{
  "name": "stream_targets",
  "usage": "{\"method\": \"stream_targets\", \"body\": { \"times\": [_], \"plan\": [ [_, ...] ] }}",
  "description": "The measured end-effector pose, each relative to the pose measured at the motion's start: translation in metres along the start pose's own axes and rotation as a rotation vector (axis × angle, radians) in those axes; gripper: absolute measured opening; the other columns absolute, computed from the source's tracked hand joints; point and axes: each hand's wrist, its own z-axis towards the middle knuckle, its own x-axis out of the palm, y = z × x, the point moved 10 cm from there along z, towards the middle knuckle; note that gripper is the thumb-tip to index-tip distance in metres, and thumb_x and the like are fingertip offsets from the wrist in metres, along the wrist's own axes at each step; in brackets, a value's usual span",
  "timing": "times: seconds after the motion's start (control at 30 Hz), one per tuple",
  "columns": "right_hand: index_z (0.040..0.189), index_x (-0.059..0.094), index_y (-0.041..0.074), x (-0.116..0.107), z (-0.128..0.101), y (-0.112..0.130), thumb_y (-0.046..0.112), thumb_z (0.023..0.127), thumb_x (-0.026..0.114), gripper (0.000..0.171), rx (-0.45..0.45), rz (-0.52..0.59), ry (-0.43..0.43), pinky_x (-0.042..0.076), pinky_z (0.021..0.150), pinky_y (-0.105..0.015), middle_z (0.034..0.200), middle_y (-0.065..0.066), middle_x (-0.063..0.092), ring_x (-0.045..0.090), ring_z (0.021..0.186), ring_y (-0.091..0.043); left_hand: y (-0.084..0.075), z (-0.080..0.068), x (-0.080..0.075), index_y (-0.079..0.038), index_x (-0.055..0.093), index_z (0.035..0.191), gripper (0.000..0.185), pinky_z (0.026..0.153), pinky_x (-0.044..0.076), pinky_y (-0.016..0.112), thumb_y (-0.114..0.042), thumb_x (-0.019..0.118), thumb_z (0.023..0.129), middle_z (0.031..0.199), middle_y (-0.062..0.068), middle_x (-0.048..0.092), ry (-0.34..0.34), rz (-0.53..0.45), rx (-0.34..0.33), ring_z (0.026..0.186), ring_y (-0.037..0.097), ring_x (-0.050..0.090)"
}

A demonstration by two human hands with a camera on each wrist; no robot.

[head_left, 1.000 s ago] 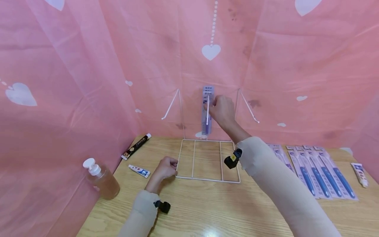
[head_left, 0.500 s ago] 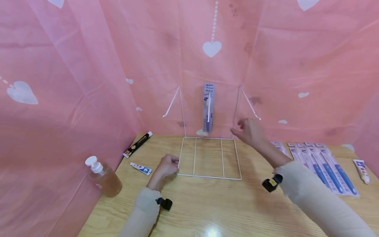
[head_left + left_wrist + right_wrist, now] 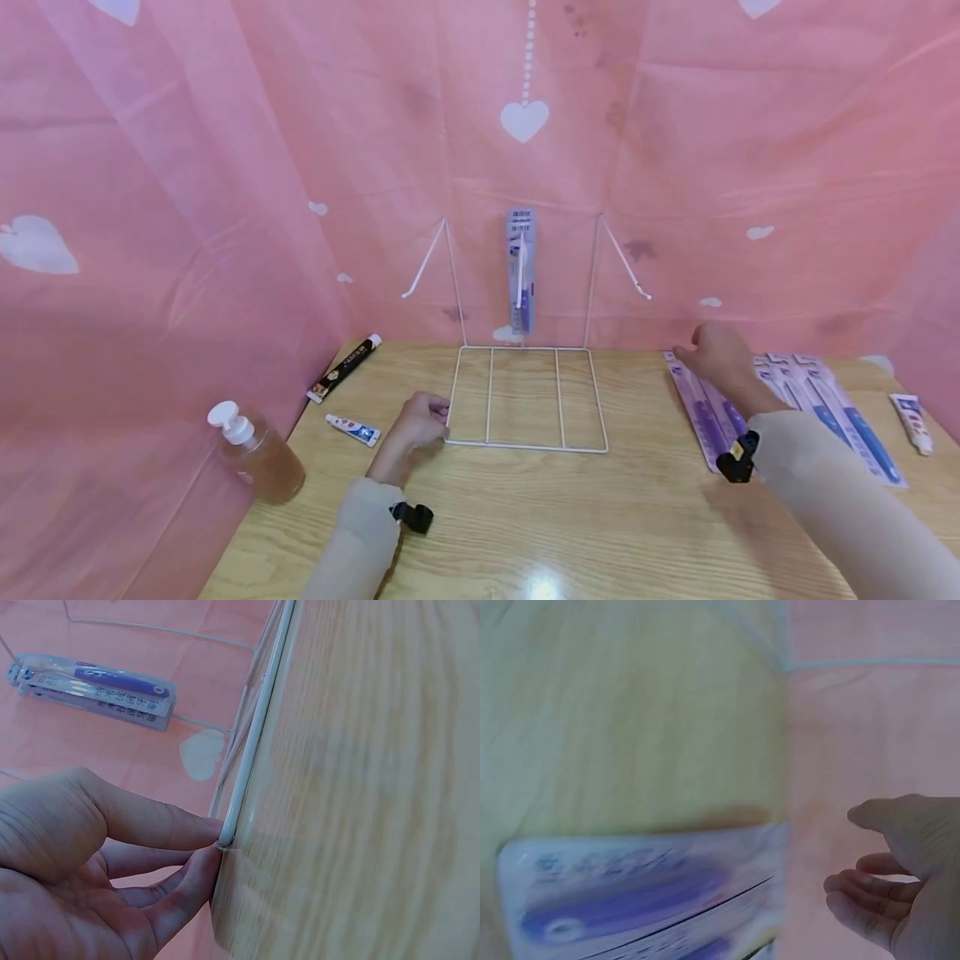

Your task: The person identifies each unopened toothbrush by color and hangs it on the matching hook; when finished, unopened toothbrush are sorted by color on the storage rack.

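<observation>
Pink cloth printed with white hearts covers the back and sides of the head view, meeting a wooden table that fills the lower part of the frame. Near the middle sits a white wire rack, its base flat on the wood and its two outer arms jutting out left and right of centre. Packaged toothbrushes with purple handles hang at its middle, and the centre arm crosses in front of them. Left of the base, the left hand pinches the front left corner of the wire between thumb and fingers, as its wrist view confirms. At the right of the frame, the right hand is over the upper ends of more purple toothbrush packs, thumb and fingers apart with nothing between them; whether it touches them cannot be told. That hand and its sleeve block part of these packs and of the blue toothbrush packs beside them. Farther right lies a toothpaste tube. Over at the left are a small tube, a black tube and, nearer the lower left, a pump bottle of amber liquid.
</observation>
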Motion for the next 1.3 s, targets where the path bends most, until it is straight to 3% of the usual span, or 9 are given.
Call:
{"method": "stream_targets", "body": {
  "times": [0.1,0.3,0.43,0.57,0.9,1.3],
  "plan": [
    [0.056,0.041,0.011,0.015,-0.001,-0.012,0.026,0.087,0.064,0.042,0.010,-0.020,0.021,0.029,0.042,-0.029,0.051,0.001,0.036,0.036,0.047,-0.017,0.001,0.000,-0.001,0.012,0.064,0.117,0.053,0.079,0.054,0.033,0.017,0.069,0.064,0.092,0.011,0.063,-0.001,-0.005,-0.005,0.086,0.023,0.059],
    [0.058,0.041,0.011,0.037,-0.005,-0.028,0.027,0.088,0.067,0.042,0.085,-0.008,0.098,0.032,0.042,-0.028,0.052,0.002,0.037,0.038,0.047,-0.015,0.000,0.001,-0.001,0.012,0.063,0.117,0.054,0.077,0.054,0.033,0.017,0.070,0.064,0.092,0.011,0.063,0.010,-0.023,-0.005,0.086,0.023,0.059],
    [0.059,0.042,0.010,0.044,-0.006,-0.034,0.027,0.086,0.064,0.038,0.115,-0.017,0.100,0.035,0.041,-0.031,0.054,-0.002,0.042,0.043,0.048,-0.019,0.002,0.002,0.001,0.011,0.063,0.120,0.056,0.077,0.054,0.032,0.017,0.069,0.065,0.093,0.010,0.062,0.020,-0.029,-0.014,0.086,0.023,0.058],
    [0.061,0.045,0.007,0.047,-0.005,-0.035,0.025,0.086,0.060,0.034,0.109,-0.017,0.080,0.037,0.043,-0.034,0.055,-0.006,0.048,0.047,0.050,-0.023,0.001,0.002,0.001,0.011,0.063,0.119,0.055,0.077,0.054,0.032,0.017,0.069,0.065,0.093,0.010,0.062,0.022,-0.024,-0.009,0.086,0.023,0.059],
    [0.062,0.043,0.007,0.053,-0.004,-0.037,0.015,0.083,0.056,0.026,0.096,-0.020,0.058,0.037,0.044,-0.035,0.056,-0.007,0.046,0.045,0.052,-0.025,0.005,0.003,0.002,0.011,0.063,0.118,0.054,0.078,0.054,0.033,0.016,0.070,0.065,0.094,0.010,0.063,0.018,-0.019,-0.028,0.087,0.023,0.059],
    [0.064,0.047,0.006,0.045,-0.005,-0.027,0.019,0.084,0.064,0.029,0.077,-0.038,0.039,0.037,0.042,-0.033,0.057,-0.007,0.047,0.047,0.050,-0.022,0.004,0.000,0.000,0.009,0.063,0.120,0.054,0.079,0.054,0.034,0.016,0.070,0.067,0.094,0.010,0.063,0.016,-0.025,-0.047,0.087,0.023,0.059]
  ]
}}
